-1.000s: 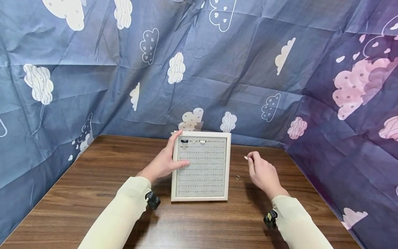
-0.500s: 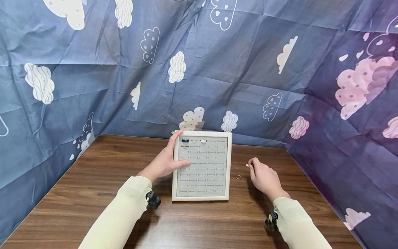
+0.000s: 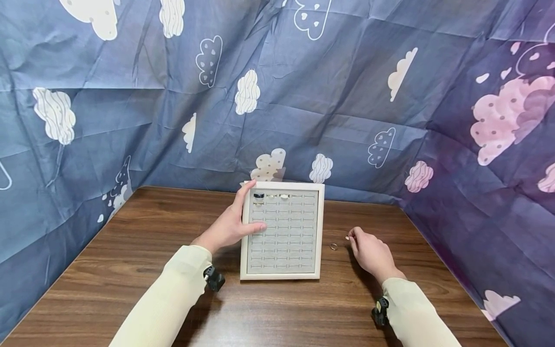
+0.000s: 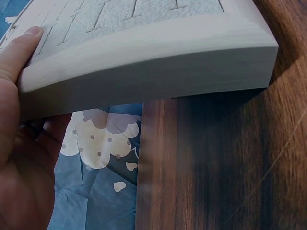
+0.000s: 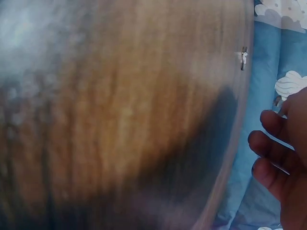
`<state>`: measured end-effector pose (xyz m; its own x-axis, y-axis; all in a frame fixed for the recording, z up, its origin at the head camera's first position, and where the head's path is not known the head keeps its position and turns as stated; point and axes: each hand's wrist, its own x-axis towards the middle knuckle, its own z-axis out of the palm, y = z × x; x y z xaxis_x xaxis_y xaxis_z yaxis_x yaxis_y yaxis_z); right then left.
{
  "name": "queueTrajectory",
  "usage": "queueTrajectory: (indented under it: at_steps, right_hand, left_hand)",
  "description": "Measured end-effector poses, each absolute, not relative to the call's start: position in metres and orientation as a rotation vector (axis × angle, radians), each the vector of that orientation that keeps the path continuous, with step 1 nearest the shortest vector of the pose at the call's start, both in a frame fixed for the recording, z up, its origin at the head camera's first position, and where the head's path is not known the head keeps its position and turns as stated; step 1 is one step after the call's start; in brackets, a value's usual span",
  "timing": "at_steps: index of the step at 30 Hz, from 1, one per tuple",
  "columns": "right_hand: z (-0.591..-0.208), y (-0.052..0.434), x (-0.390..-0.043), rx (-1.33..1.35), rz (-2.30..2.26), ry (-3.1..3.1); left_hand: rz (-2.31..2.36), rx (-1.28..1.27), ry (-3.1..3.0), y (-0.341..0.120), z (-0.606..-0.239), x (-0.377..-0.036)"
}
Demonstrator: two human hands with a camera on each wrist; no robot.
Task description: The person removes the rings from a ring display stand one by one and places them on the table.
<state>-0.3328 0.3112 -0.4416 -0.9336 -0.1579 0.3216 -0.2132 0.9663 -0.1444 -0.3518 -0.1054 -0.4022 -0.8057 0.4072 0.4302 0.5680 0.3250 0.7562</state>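
Observation:
A white-framed ring display [image 3: 282, 276] with a pale grey slotted pad leans upright on the table. My left hand [image 3: 227, 227] grips its left side, thumb over the front and the other fingers behind the frame. Rings fill a few top-left slots: a dark ring [image 3: 258, 196], a white-topped ring [image 3: 284, 196] and a gold-toned ring [image 3: 258, 204] among them. Right of the display, my right hand [image 3: 374, 254] pinches a small ring [image 3: 347, 237] between thumb and index finger, mostly hidden by the fingertips. A loose ring [image 3: 333, 246] lies on the wood between display and right hand.
The brown wooden table [image 3: 277, 313] carries the display and the loose ring. A blue cloud-patterned cloth [image 3: 295, 111] hangs behind the table and along its sides. The display's lower corner [image 4: 271, 67] rests close over the wood in the left wrist view.
My right hand has come down and nearer to me with the pinched ring, now beside the loose ring. My left hand and the display have stayed in place.

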Motion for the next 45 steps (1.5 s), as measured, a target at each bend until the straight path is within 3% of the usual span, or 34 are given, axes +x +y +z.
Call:
queueTrajectory:
  at_steps: [32,45]
  right_hand:
    - [-0.450,0.312,-0.334,0.288,0.221,-2.954]
    - [-0.422,0.291,-0.331,0.323,0.498,-2.580]
  left_hand:
    - [-1.491,-0.884,-2.433,-0.106,-0.403,-0.352]
    - [-1.505,-0.891,-2.431,-0.105,-0.402,-0.350]
